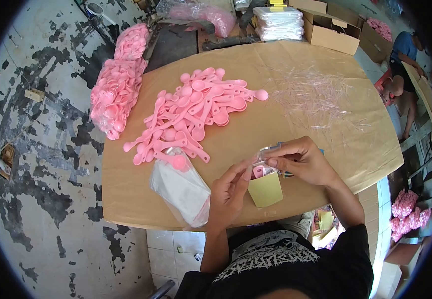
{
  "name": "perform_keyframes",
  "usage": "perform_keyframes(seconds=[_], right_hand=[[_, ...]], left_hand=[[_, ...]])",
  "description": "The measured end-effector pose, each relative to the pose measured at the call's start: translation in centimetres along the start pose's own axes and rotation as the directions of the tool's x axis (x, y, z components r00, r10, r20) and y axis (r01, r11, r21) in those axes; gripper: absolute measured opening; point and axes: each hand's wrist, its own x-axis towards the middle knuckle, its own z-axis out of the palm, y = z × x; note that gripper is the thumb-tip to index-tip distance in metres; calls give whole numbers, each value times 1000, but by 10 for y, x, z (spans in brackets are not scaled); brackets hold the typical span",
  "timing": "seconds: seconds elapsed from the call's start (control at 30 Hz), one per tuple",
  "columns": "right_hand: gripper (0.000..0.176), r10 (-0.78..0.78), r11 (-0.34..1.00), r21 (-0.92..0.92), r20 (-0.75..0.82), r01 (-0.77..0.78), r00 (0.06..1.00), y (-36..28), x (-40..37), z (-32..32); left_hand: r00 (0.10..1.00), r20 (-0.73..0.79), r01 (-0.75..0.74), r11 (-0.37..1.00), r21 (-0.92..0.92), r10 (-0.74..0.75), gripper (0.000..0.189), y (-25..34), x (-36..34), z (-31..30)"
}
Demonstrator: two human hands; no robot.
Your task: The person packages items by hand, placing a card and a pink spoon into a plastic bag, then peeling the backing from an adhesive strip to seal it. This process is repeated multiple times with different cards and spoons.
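Observation:
My left hand [230, 193] and my right hand [301, 160] meet over the near part of the table, both pinching the top of a small clear plastic bag [270, 168]. Inside it a pink spoon end [258, 172] shows, above a yellow card [265, 191] that hangs at the lower part. Behind my right fingers, small dark-blue printed pieces are mostly hidden. Beside my left hand lies a stack of clear plastic bags [178, 185]. A heap of pink measuring spoons [196, 109] spreads farther back, and one spoon rests on the bag stack.
Thin clear strips [320, 97] lie scattered on the brown paper-covered table [255, 127]. Bagged pink spoons [116, 94] stand at its left edge. Wrapped packs [278, 24] and a cardboard box [333, 34] are at the back. Another person [406, 62] sits at far right.

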Motion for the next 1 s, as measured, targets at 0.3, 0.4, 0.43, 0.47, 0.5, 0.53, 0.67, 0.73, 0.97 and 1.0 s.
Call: perform_keyframes(seconds=[0.3,0.4,0.43,0.47,0.5,0.53,0.67,0.73,0.97,1.0], right_hand=[[32,-416,828,-296,244,476,876,-3,3,-25],[32,-391,824,-321,273,467,879,-5,2,-28],[31,-386,826,-321,276,463,880,-6,1,-28],[31,-389,825,-318,278,467,878,-5,1,-29],[30,-394,823,-316,280,472,875,-5,0,-30],[29,-399,821,-314,282,477,872,-5,0,-31],[26,-427,810,-288,308,511,850,-8,1,-33],[25,-460,788,-271,337,552,822,-7,2,-34],[25,-470,733,-346,365,586,803,-3,1,-35],[25,-446,732,-400,332,552,831,-3,-1,-37]], left_hand=[[993,120,2,1000,20,-5,26,-5,-1,-5],[986,150,-69,997,-29,73,23,-9,0,-4],[979,158,-116,991,-70,126,23,-10,1,-4],[980,152,-121,990,-69,130,22,-9,0,-4],[980,147,-127,990,-67,135,22,-9,-2,-6],[980,142,-133,989,-66,142,22,-8,-2,-7],[968,195,-139,985,-103,157,22,-8,-3,-8],[967,218,-111,987,-112,133,21,-7,-4,-9],[986,127,-112,994,6,110,11,-12,-2,-1],[989,103,-110,993,42,105,16,-14,-1,3]])
